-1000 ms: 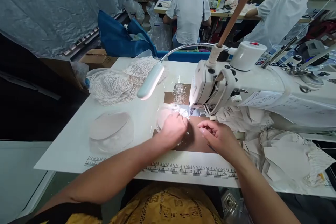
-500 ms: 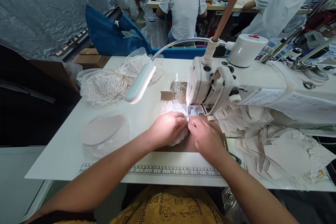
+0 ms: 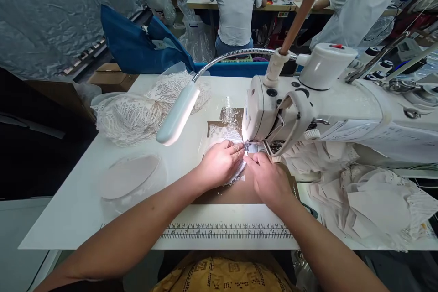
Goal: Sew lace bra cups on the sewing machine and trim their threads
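A piece of white lace fabric [image 3: 224,134] lies under the needle area of a white sewing machine [image 3: 257,107]. My left hand [image 3: 221,163] is closed over the lace from the left, its fingertips pressed together close to the presser foot. On the other side, my right hand [image 3: 273,183] pinches the fabric's edge between thumb and forefinger just in front of the foot. Both hands hide part of the lace. Beneath them, brown tape or board [image 3: 236,193] covers part of the white table [image 3: 191,216].
A lit lamp [image 3: 178,112] on a bent neck hangs left of the machine. Lace pieces [image 3: 128,116] are heaped at back left, with pale oval pieces [image 3: 132,175] nearer. Cut fabric pieces [image 3: 374,203] pile up at right. A printed ruler [image 3: 226,231] runs along the front edge.
The lace has shifted slightly under the foot, and my left fingers have moved a little closer to the needle. The whole view has tilted slightly. A person in front has leaned left.
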Demonstrator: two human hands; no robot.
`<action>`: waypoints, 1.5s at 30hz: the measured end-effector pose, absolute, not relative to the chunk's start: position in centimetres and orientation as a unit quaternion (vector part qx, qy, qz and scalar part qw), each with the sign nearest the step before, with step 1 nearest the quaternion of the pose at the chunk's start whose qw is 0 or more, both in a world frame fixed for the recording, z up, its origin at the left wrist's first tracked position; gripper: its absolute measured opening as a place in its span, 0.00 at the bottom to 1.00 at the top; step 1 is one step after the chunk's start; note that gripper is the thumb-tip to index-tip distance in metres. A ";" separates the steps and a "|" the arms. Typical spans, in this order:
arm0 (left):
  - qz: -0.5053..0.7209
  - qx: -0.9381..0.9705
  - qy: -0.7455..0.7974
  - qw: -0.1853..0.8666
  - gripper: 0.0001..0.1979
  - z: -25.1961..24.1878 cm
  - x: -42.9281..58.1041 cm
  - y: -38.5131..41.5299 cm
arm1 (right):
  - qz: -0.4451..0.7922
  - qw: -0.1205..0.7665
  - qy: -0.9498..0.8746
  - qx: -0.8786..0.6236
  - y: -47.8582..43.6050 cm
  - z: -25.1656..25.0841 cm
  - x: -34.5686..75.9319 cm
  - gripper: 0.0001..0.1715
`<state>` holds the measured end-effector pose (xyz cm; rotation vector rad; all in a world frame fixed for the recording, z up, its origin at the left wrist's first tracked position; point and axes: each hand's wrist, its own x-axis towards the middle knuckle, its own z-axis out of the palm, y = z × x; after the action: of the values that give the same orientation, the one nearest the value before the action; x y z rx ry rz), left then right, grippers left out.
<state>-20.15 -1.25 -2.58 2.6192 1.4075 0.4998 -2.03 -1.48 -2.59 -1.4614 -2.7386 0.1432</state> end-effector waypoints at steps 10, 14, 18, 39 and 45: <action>0.173 0.859 0.479 0.044 0.17 -3.7 -20.2 -1.3 | 0.051 0.016 -0.876 -0.479 -1.4 -2.6 -2.1 0.29; 0.180 0.861 0.475 0.039 0.17 -4.1 -20.3 -1.2 | 0.045 0.017 -0.876 -0.480 -1.4 -2.7 -2.2 0.30; 0.177 0.858 0.481 0.023 0.16 -4.3 -20.4 -1.1 | 0.044 -0.004 -0.874 -0.484 -1.6 -2.5 -2.3 0.31; 0.112 0.828 0.549 0.004 0.23 -3.3 -19.8 -2.3 | 0.014 0.075 -0.895 -0.440 -1.7 -4.0 -1.4 0.28; 0.108 0.817 0.566 0.017 0.23 -3.0 -20.0 -2.4 | 0.019 0.097 -0.895 -0.435 -1.9 -4.1 -1.3 0.27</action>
<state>-20.02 -2.36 -2.95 2.5407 1.7590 0.3363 -1.28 -1.86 -4.15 -1.2890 -2.6506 0.0556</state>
